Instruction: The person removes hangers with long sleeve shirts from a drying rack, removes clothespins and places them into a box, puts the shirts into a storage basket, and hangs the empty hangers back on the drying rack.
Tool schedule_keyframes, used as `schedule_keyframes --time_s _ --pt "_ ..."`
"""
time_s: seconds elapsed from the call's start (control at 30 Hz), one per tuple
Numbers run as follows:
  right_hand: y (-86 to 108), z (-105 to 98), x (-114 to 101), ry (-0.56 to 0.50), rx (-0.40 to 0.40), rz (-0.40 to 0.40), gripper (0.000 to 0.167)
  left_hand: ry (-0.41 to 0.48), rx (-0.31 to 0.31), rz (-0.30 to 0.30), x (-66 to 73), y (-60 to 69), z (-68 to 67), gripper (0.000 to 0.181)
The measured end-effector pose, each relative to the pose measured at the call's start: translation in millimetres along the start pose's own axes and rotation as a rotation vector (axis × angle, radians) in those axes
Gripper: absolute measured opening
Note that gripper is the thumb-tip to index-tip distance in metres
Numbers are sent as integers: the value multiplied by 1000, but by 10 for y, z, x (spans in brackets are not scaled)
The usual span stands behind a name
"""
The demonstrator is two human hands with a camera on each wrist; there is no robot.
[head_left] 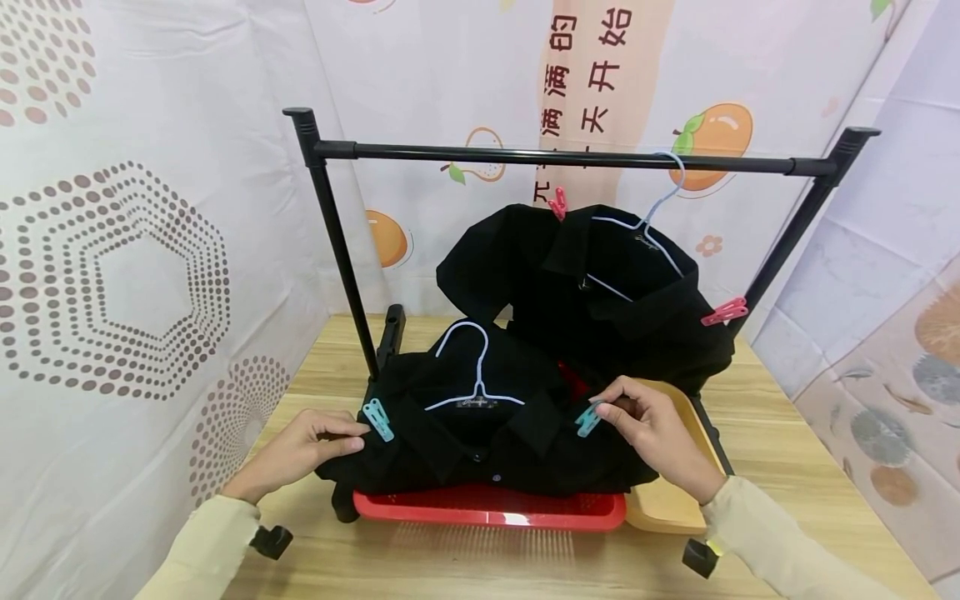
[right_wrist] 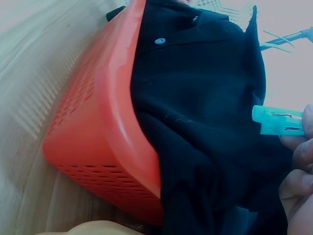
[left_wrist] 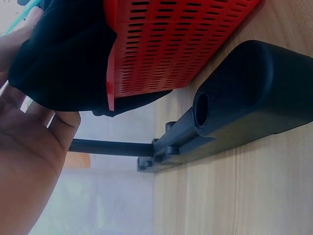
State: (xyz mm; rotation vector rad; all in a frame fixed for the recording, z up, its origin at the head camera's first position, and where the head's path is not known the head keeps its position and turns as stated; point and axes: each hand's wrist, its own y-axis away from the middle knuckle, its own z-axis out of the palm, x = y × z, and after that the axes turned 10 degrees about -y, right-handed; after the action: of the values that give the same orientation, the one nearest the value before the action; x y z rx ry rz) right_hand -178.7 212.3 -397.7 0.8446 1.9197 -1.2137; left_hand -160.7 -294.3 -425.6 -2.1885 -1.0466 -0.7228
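A black shirt with a light blue hanger in its collar lies over the red basket. My left hand pinches the shirt's left shoulder edge; in the left wrist view its fingers lie behind the cloth. Just beside it, a teal clothespin sits on that shoulder. My right hand pinches another teal clothespin between thumb and fingers at the other shoulder. Whether this clothespin bites the cloth is unclear.
A black rack's rail spans the back. Another black shirt hangs from it on a hanger, with pink clothespins at its shoulders. A yellow basket stands right of the red one. The rack's foot rests on the wooden table.
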Motion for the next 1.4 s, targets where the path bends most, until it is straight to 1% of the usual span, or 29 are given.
schedule_keyframes --time_s 0.13,0.23,0.4,0.57,0.73,1.07,1.4 --pt "5 -44 -27 -30 3 47 14 5 0 0 5 3 -1 23" --pt "13 -67 -30 -45 5 68 11 5 1 -4 7 8 -2 23" --pt "33 -72 -8 -84 -11 90 17 3 2 -11 10 13 4 23" --pt "54 -53 21 -83 -24 95 21 4 5 -20 14 18 9 23" --pt "73 -66 32 -66 -6 103 22 0 9 -33 20 22 10 23" --pt "129 -162 45 -44 37 141 24 8 9 -29 39 25 19 22" --pt "213 -279 102 -97 64 141 27 17 8 -34 29 30 17 23"
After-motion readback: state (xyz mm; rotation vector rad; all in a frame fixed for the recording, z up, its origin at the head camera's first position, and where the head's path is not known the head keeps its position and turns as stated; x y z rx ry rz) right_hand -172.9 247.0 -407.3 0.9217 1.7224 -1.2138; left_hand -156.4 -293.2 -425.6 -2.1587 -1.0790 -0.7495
